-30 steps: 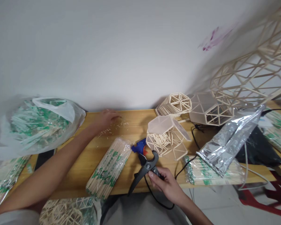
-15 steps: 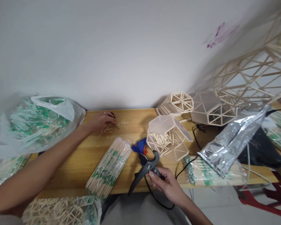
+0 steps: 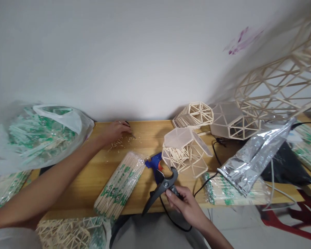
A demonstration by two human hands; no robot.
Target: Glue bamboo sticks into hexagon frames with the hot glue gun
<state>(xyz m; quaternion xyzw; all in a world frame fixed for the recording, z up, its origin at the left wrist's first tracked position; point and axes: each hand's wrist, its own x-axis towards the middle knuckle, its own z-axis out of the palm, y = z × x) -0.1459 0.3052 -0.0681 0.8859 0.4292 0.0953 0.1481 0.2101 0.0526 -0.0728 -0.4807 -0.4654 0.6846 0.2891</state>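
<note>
My left hand (image 3: 118,130) is closed around a small dark-handled tool, probably scissors, mostly hidden by the fingers; its thin tip (image 3: 133,136) points down at the wooden table. Pale crumbs of wood (image 3: 116,143) lie under and beside that hand. Near the front edge, my right hand (image 3: 184,202) grips black pruning shears (image 3: 162,188) by the handles, their jaws pointing away to the left. Just behind the shears lies a blue glue gun (image 3: 155,163), partly covered by them.
A bag of green wrappers (image 3: 46,135) fills the left. Packed sticks (image 3: 120,185) lie mid-table. On the right stand stick frames (image 3: 181,152), (image 3: 194,114), a silver pouch (image 3: 254,159) and black cables. A table (image 3: 75,193) edge runs along the front; a red stool (image 3: 287,218) is below right.
My left hand has moved slightly right and toward the wall with the small tool. My right hand and the shears have barely moved.
</note>
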